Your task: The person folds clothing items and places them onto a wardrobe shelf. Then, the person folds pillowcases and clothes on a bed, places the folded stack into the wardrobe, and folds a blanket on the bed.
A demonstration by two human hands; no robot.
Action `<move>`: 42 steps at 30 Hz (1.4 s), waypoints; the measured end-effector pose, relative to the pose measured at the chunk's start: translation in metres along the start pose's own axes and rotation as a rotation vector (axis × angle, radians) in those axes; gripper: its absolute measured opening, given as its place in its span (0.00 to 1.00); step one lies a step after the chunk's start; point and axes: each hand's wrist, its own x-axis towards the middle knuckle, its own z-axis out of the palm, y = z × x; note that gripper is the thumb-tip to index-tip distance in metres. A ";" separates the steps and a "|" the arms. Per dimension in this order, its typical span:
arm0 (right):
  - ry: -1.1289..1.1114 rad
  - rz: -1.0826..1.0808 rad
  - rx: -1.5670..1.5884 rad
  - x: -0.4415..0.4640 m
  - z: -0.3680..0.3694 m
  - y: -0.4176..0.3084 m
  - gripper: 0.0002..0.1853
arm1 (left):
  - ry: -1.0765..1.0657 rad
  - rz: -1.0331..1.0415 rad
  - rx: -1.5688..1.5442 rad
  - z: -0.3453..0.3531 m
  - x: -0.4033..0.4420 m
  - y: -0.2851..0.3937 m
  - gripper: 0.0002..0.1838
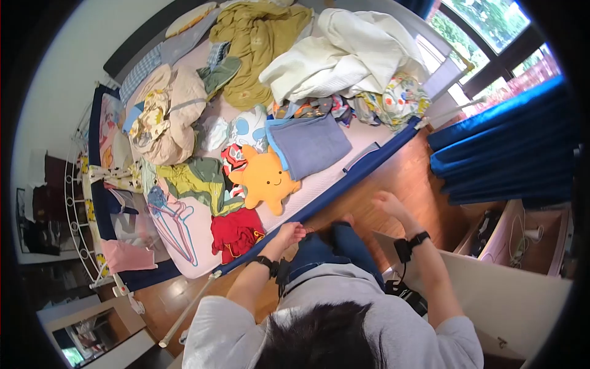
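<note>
From my feed I get a plain orange star-shaped toy with black eyes, a slate-blue folded cloth edged by brighter blue, and solid red fabric. I see an olive-mustard blanket, a white quilt and a blue-and-white checked cloth. The hangers show pink and light blue. The bundle looks patterned yellow and grey, though lens blur makes me unsure.
</note>
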 end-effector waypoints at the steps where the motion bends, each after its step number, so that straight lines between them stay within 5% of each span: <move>1: -0.090 -0.018 0.061 0.028 0.010 -0.024 0.20 | 0.003 -0.006 -0.066 -0.008 0.005 -0.008 0.11; 8: -0.375 0.077 -0.110 0.227 0.136 -0.116 0.32 | 0.081 0.028 -0.419 -0.011 0.002 -0.029 0.10; 13: -0.282 0.064 -0.501 0.309 0.215 -0.118 0.36 | 0.236 0.203 -0.733 -0.011 -0.036 -0.029 0.13; 16: -0.147 0.233 -0.531 0.316 0.236 -0.119 0.38 | 0.362 0.221 -0.803 -0.001 -0.065 -0.021 0.12; 23: -0.299 0.019 -0.612 0.379 0.197 -0.070 0.22 | 0.381 0.205 -0.973 0.016 -0.074 -0.060 0.13; 28: -0.392 -0.019 -0.443 0.315 0.088 -0.149 0.22 | 0.292 0.334 -0.871 0.004 -0.064 -0.026 0.12; 36: -0.554 -0.345 -0.536 0.170 -0.011 -0.239 0.19 | 0.007 0.805 -0.529 0.039 -0.102 0.153 0.21; 38: -0.628 -0.446 -0.438 0.136 0.000 -0.251 0.18 | 0.112 0.802 -0.554 0.064 -0.109 0.187 0.22; 40: -0.643 -0.665 -0.423 0.117 0.019 -0.243 0.18 | 0.472 1.013 -0.261 0.076 -0.087 0.205 0.20; 42: -0.638 -0.774 -0.465 0.096 0.035 -0.245 0.18 | 0.639 0.955 -0.112 0.077 -0.087 0.205 0.18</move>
